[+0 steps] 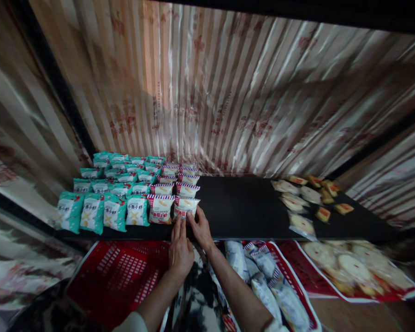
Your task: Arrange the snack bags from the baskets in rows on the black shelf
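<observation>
A white snack bag [186, 205] with red lettering stands upright at the front edge of the black shelf [238, 203], the last in its row. My right hand [201, 229] grips its lower right side, thumb on the front and fingers along the edge. From below, my left hand [181, 252] touches the bag's bottom with its fingers stretched out. Beside it, to the left, stands a matching white snack bag [161, 209]. Further left are several rows of teal snack bags [91, 213]. More white bags stand behind the front ones.
Below the shelf are an empty-looking red basket [121, 272], a red basket of white-blue packets [273, 286] and a red basket of round packaged items [356, 267]. Flat round packets [301, 224] and small yellow packets [323, 214] lie at the shelf's right. Striped plastic sheeting [228, 92] hangs behind.
</observation>
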`<state>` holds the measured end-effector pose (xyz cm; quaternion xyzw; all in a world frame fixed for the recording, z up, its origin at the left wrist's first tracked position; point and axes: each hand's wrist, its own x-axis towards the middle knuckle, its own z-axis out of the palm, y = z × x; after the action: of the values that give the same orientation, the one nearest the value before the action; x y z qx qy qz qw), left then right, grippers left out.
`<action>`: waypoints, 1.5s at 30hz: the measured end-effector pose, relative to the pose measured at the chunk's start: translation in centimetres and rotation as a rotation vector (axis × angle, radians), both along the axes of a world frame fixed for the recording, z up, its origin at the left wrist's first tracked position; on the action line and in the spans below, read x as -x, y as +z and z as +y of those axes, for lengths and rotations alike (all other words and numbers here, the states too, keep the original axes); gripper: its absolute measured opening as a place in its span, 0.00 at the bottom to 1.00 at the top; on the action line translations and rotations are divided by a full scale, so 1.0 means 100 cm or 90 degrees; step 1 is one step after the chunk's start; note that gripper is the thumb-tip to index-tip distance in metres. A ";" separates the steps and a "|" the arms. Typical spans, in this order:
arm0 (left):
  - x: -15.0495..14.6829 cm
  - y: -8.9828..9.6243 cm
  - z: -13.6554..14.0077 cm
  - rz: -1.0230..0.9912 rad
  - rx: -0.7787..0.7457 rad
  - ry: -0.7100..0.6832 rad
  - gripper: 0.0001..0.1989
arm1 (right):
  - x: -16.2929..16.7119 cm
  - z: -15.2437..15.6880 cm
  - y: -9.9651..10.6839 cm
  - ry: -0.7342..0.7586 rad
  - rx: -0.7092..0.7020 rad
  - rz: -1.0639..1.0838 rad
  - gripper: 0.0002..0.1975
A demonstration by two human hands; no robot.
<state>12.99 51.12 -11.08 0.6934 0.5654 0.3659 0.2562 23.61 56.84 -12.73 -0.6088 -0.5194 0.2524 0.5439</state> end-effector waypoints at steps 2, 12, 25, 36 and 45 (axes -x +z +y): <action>0.000 0.001 0.000 0.009 0.006 -0.005 0.33 | 0.000 0.000 0.001 0.004 -0.012 -0.006 0.26; 0.004 0.000 -0.008 0.011 0.014 0.001 0.31 | -0.001 -0.011 -0.002 -0.024 -0.004 0.007 0.28; 0.001 0.017 -0.034 -0.017 0.026 -0.037 0.24 | -0.039 -0.068 -0.009 -0.144 -0.052 -0.126 0.18; -0.038 0.029 -0.080 -0.032 0.026 -0.018 0.21 | -0.116 -0.142 -0.030 -0.078 0.095 -0.546 0.16; -0.071 0.029 -0.121 -0.004 0.035 0.023 0.22 | -0.128 -0.156 -0.051 -0.061 0.301 -0.484 0.20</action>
<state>20.14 39.03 -8.20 0.6747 0.5866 0.3572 0.2705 36.46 41.25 -17.87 -0.7893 -0.5817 0.0972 0.1710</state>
